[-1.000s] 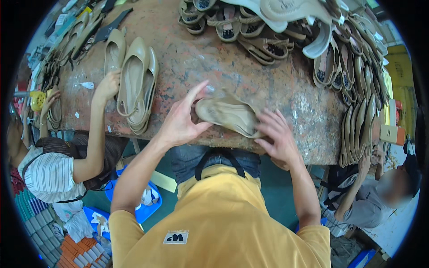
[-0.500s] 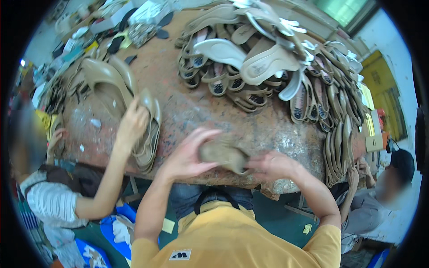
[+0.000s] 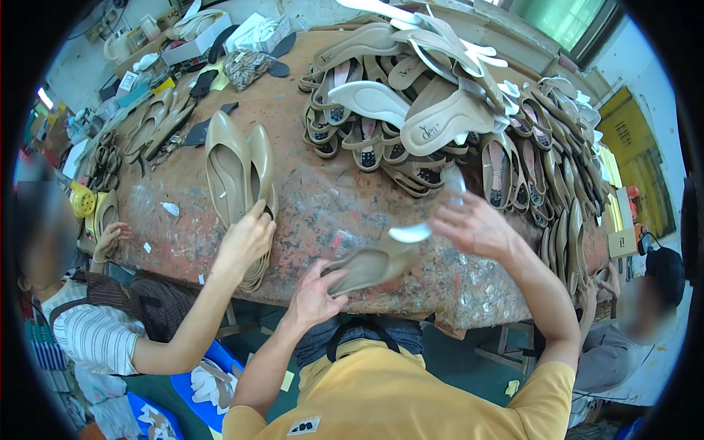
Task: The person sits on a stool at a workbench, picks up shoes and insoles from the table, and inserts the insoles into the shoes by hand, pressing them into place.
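My left hand (image 3: 315, 296) grips the heel end of a beige shoe (image 3: 364, 268) just above the table's near edge. The shoe's open top faces up, and its toe points right and is smeared by motion. In my right hand (image 3: 473, 227) is a white insole (image 3: 411, 233); its middle is hidden by the fingers and its far end is blurred. The insole is above and to the right of the shoe's toe. Beyond my right hand lies a heap of beige insoles (image 3: 449, 121) and shoe uppers (image 3: 367, 147), with white insoles among them.
On the left, a co-worker's hand (image 3: 248, 233) holds beige pointed shoes (image 3: 222, 165). Another co-worker sits at the right beside a row of shoes (image 3: 576, 246). Boxes and scraps crowd the table's (image 3: 293, 213) far left. Blue bins (image 3: 189, 392) stand on the floor.
The shoe has turned over, from sole up to opening up, in my left hand. My right hand has left it, moved up and right, and taken an insole. The left co-worker's shoes shifted right.
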`<state>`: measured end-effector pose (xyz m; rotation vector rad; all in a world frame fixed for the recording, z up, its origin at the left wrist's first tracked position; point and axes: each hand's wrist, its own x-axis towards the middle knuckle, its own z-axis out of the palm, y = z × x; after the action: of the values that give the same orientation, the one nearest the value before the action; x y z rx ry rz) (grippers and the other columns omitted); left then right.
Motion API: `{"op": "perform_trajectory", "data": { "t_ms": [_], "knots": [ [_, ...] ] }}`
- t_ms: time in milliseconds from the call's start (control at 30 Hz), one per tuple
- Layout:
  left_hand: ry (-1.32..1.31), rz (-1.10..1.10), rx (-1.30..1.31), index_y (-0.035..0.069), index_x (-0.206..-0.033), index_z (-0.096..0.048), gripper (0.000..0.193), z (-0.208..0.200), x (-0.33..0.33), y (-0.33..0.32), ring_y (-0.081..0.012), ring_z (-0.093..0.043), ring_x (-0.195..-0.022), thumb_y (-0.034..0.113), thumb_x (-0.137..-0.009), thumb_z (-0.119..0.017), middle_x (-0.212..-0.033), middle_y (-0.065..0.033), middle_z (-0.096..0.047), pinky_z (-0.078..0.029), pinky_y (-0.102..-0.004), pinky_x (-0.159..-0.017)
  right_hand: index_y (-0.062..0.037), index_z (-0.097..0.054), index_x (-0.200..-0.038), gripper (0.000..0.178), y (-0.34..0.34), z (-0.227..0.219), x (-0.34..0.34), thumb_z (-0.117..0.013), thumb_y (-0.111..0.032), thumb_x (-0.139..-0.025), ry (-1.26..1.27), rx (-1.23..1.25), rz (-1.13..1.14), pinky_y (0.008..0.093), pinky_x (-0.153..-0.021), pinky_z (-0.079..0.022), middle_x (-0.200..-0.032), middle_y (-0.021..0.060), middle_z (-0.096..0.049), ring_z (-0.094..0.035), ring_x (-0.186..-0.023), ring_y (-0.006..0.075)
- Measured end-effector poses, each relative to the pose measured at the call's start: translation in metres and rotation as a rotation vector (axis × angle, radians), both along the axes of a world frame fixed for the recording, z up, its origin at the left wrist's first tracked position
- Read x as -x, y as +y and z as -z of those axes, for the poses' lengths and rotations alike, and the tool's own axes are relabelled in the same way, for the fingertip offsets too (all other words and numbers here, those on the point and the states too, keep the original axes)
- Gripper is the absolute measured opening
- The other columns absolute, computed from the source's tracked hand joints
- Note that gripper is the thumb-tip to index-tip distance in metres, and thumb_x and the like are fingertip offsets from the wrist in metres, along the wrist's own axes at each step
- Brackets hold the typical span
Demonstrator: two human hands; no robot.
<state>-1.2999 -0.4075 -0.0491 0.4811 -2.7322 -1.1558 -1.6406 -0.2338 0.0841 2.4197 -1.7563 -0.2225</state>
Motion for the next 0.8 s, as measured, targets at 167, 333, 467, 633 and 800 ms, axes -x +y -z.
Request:
{"op": "perform_trajectory", "data": {
  "t_ms": [167, 333, 467, 633, 800],
  "knots": [
    [0.152, -0.536, 0.247, 0.006, -0.113, -0.080, 0.036, 0.020, -0.014, 0.007, -0.0421, -0.068, -0.115, 0.023, -0.082, -0.085, -0.126, -0.0228, -0.067, -0.056, -0.0474, -0.100, -0.0104, -0.062, -0.130, 0.032, 0.030, 0.010, -0.055, -0.069, -0.010, -0.099, -0.989, -0.211, 0.573, 0.0443, -0.092, -0.060, -0.110, 0.0077, -0.076, -0.075, -0.100, 0.0287],
    [0.089, -0.744, 0.404, 0.009, -0.115, -0.078, 0.035, 0.026, 0.010, 0.003, -0.0428, -0.066, -0.115, 0.027, -0.085, -0.085, -0.127, -0.0199, -0.062, -0.056, -0.0501, -0.096, -0.0085, -0.059, -0.122, 0.028, 0.066, 0.115, -0.039, -0.071, -0.022, -0.101, -0.838, -0.047, 0.948, 0.0509, -0.083, -0.058, -0.112, 0.0171, -0.075, -0.072, -0.098, 0.0423],
    [0.074, -0.731, 0.451, 0.010, -0.117, -0.077, 0.037, 0.012, 0.013, 0.012, -0.0435, -0.062, -0.120, 0.026, -0.085, -0.086, -0.135, -0.0204, -0.056, -0.054, -0.0510, -0.099, -0.0088, -0.057, -0.118, 0.044, 0.073, 0.108, -0.073, -0.084, -0.028, -0.089, -0.717, 0.048, 0.872, 0.0511, -0.084, -0.057, -0.110, 0.0142, -0.071, -0.071, -0.103, 0.0413],
    [0.151, -0.646, 0.293, 0.005, -0.116, -0.082, 0.033, 0.026, 0.009, -0.002, -0.0465, -0.055, -0.136, 0.013, -0.085, -0.078, -0.154, -0.0268, -0.049, -0.048, -0.0490, -0.114, -0.0064, -0.051, -0.117, 0.060, 0.087, 0.126, -0.081, -0.092, -0.026, -0.078, -0.803, 0.137, 1.000, 0.0515, -0.086, -0.054, -0.106, 0.0213, -0.069, -0.068, -0.100, 0.0461],
    [0.190, -0.697, 0.362, 0.002, -0.118, -0.080, 0.032, 0.037, 0.039, -0.053, -0.0488, -0.056, -0.133, 0.011, -0.087, -0.077, -0.151, -0.0287, -0.050, -0.048, -0.0508, -0.112, -0.0058, -0.052, -0.113, 0.056, 0.084, 0.126, -0.079, -0.092, -0.023, -0.077, -0.796, 0.143, 0.961, 0.0501, -0.081, -0.056, -0.106, 0.0181, -0.068, -0.070, -0.097, 0.0429]
  ]
}}
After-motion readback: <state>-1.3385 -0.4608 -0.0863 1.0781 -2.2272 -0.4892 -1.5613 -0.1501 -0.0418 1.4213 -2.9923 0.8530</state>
